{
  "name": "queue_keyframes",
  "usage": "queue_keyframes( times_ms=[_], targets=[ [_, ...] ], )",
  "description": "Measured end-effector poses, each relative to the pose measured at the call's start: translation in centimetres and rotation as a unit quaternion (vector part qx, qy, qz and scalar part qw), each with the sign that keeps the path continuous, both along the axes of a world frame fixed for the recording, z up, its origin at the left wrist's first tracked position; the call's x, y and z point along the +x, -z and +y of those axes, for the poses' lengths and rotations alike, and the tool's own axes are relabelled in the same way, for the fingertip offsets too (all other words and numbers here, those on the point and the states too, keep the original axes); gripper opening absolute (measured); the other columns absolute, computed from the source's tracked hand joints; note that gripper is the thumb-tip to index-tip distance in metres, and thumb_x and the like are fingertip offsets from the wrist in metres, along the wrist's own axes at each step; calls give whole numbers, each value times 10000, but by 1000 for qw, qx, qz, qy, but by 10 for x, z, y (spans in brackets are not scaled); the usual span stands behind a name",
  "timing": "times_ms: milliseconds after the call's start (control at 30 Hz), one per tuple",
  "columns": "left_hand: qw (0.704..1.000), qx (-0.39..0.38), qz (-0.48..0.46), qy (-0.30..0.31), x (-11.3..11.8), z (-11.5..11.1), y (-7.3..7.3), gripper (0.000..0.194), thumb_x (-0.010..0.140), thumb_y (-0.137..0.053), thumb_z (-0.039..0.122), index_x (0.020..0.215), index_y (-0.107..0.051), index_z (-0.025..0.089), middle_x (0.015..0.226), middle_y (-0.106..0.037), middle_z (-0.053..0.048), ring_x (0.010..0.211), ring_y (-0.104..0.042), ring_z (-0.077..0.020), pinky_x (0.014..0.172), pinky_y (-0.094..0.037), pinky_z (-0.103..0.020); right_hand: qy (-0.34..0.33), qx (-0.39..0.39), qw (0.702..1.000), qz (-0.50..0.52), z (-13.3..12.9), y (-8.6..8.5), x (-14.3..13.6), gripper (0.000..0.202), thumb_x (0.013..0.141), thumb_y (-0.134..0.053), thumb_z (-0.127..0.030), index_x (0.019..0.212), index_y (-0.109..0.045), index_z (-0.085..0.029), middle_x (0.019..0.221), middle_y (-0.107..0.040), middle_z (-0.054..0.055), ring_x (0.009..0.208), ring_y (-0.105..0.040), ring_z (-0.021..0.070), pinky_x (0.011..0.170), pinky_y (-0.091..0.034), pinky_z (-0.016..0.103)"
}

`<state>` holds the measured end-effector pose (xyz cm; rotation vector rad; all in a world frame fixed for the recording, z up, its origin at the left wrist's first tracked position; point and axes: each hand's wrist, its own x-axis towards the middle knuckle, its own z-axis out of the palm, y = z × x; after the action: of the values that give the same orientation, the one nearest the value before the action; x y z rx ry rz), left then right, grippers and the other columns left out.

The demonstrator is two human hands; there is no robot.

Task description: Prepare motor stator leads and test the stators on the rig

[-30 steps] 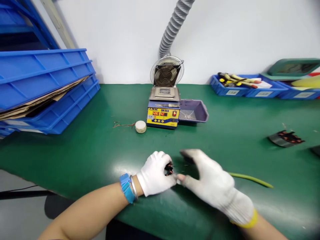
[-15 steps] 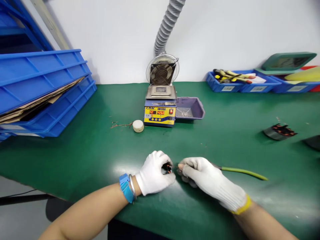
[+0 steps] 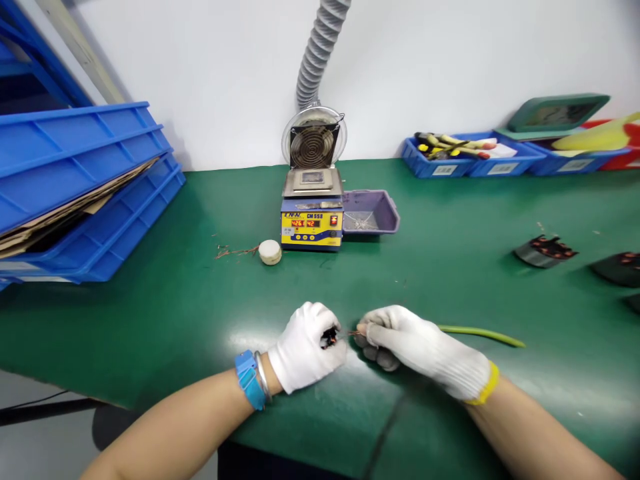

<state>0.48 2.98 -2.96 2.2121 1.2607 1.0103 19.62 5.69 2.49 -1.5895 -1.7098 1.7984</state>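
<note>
My left hand [image 3: 307,348], in a white glove, is wrapped round a small dark part with copper windings [image 3: 329,338] near the table's front. Just to the right, my gloved right hand [image 3: 400,340] pinches thin copper wire [image 3: 354,333] between thumb and forefinger, its end pointing at the dark part. A green handle [image 3: 483,335] lies on the table behind my right hand; the rest of that tool is hidden.
A yellow-blue heating unit [image 3: 311,229] stands at the back beside a purple tray [image 3: 393,215]. Left of it are a round white pad [image 3: 270,252] and wire scraps. Wound cores [image 3: 543,253] sit at the right, blue bins [image 3: 443,168] behind. Blue crates [image 3: 80,160] stand far left.
The view has shifted slightly to the right. More copper wire now shows at my right fingertips. My left hand still holds the dark part.
</note>
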Motion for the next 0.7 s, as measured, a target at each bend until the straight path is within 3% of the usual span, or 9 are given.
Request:
queue_keyframes(
  times_ms=[200, 333, 433, 533, 700],
  targets=[
    [1000, 11, 13, -5, 2, 2, 1, 61, 709, -548, 182, 740, -498, 197, 760, -564, -26, 749, -495, -178, 708, -409, -310, -63, 3, 998, -21, 0, 0, 9, 273, 720, -599, -419, 654, -539, -161, 577, -549, 8, 472, -467, 83, 470, -385, 213],
    [1000, 18, 21, -9, 4, 4, 2, 88, 678, -540, 159, 714, -474, 204, 739, -548, -21, 731, -484, -176, 697, -400, -307, 3, 22, 997, 69, 13, -4, 14, 397, 670, -727, -500, 797, -603, -144, 691, -606, 23, 572, -526, 91, 545, -451, 214],
    [1000, 25, 13, -13, 4, 4, 2, 90, 673, -532, 158, 698, -459, 206, 727, -537, -20, 717, -478, -175, 685, -390, -307, -32, -62, 993, 97, 23, -8, 4, 482, 595, -786, -534, 797, -605, -135, 707, -632, 36, 579, -559, 95, 556, -484, 217],
    [1000, 21, 1, -10, 3, 4, 2, 78, 715, -526, 184, 694, -455, 206, 722, -532, -21, 719, -485, -176, 683, -390, -307, -103, -119, 986, 47, 26, -8, -11, 433, 580, -798, -501, 712, -606, -136, 635, -659, 49, 512, -587, 106, 518, -497, 213],
    [1000, 21, 10, -8, 2, 5, 3, 111, 759, -507, 210, 678, -431, 210, 713, -532, -27, 716, -493, -181, 687, -402, -315, -94, -96, 990, 35, 23, 0, -20, 330, 649, -745, -450, 658, -632, -140, 578, -673, 55, 461, -597, 111, 486, -505, 198]
  ],
)
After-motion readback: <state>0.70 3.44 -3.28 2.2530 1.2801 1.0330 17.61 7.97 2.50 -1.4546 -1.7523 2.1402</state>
